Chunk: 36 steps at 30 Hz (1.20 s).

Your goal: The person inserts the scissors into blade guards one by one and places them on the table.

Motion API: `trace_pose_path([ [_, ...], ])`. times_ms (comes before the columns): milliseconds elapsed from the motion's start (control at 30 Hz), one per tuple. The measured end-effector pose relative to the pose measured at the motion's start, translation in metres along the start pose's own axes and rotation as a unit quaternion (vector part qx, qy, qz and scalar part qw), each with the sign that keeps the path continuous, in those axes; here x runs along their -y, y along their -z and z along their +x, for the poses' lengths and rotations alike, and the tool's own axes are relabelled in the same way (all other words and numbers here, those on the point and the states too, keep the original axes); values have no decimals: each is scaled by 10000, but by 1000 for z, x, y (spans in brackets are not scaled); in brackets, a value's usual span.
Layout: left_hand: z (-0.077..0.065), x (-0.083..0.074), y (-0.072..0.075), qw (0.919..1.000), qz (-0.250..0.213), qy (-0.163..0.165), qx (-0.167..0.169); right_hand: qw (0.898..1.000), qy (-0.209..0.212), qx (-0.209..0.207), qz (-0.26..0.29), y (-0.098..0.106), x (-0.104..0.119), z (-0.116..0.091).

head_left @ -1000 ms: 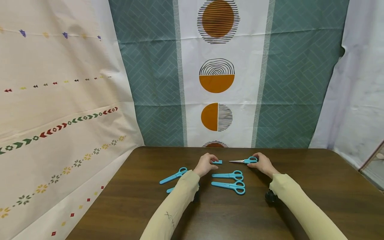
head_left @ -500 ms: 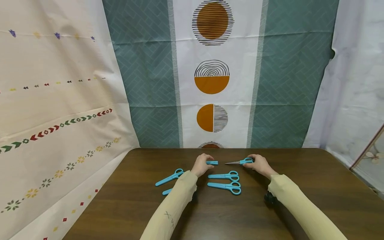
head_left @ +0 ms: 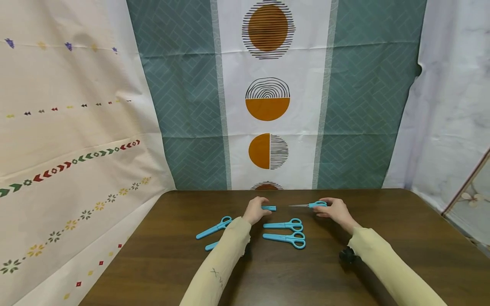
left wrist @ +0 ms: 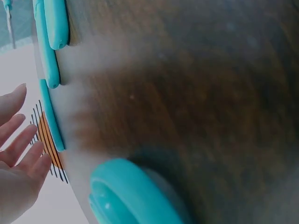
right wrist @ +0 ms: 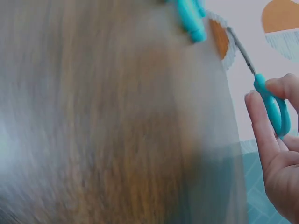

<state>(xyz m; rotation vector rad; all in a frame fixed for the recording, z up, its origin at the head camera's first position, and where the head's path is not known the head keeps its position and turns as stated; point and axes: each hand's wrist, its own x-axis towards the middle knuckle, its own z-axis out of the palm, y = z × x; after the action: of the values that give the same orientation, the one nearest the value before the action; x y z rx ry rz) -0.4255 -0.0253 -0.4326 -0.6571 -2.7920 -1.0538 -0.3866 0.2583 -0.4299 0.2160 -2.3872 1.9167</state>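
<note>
At the far middle of the table, my left hand (head_left: 254,211) is around a blue scissors sheath (head_left: 271,208). The left wrist view has the sheath (left wrist: 52,116) lying on the wood, just past the loosely bent fingers (left wrist: 29,156). My right hand (head_left: 339,211) pinches bare-bladed scissors (head_left: 317,204) by their blue handle loops. Their metal blades (right wrist: 241,50) point left, toward the sheath. In the right wrist view the thumb presses one side of the handle (right wrist: 272,108), with a finger on the other side.
Two sheathed blue scissors (head_left: 281,225) lie between the arms, handles to the right. Left of the left forearm are sheathed scissors (head_left: 210,230) and another blue sheath tip (head_left: 211,245), partly hidden by the sleeve. A patterned curtain (head_left: 183,140) hangs behind the brown table (head_left: 291,276).
The right hand has drawn the scissors slightly rightward, widening the gap between blade tip and sheath. The left hand stays at the sheath. The head view has shifted a little.
</note>
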Motion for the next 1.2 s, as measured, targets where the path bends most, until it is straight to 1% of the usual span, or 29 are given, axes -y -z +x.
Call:
trace_pose_path([
  [67,-1,1,0,10000,-10,55,11,9985,-57,-1,552,2,2,-3],
  [133,-1,3,0,9999,-22,111,13,9950,-173,7,979,3,5,-7],
  [200,-2,5,0,9998,-56,174,24,9918,-316,24,1235,5,7,-12],
  [300,-2,8,-1,9997,-64,223,50,9884,-478,132,1434,7,11,-20],
  [400,-1,10,-1,9997,-11,244,65,9863,-539,239,1541,8,15,-27],
  [600,2,14,-2,9998,0,195,16,9864,-370,440,1542,9,24,-33],
  [667,3,14,-3,9999,48,143,-7,9856,-358,466,1589,9,25,-34],
  [767,4,15,-3,9996,199,166,-70,9837,-391,522,1676,10,25,-37],
  [967,3,13,-3,9982,490,281,-194,9829,-471,493,1712,11,24,-39],
  [1100,2,11,-2,9968,623,437,-242,9823,-485,533,1732,11,24,-39],
  [1200,2,9,-2,9957,709,549,-239,9815,-438,637,1749,11,25,-39],
])
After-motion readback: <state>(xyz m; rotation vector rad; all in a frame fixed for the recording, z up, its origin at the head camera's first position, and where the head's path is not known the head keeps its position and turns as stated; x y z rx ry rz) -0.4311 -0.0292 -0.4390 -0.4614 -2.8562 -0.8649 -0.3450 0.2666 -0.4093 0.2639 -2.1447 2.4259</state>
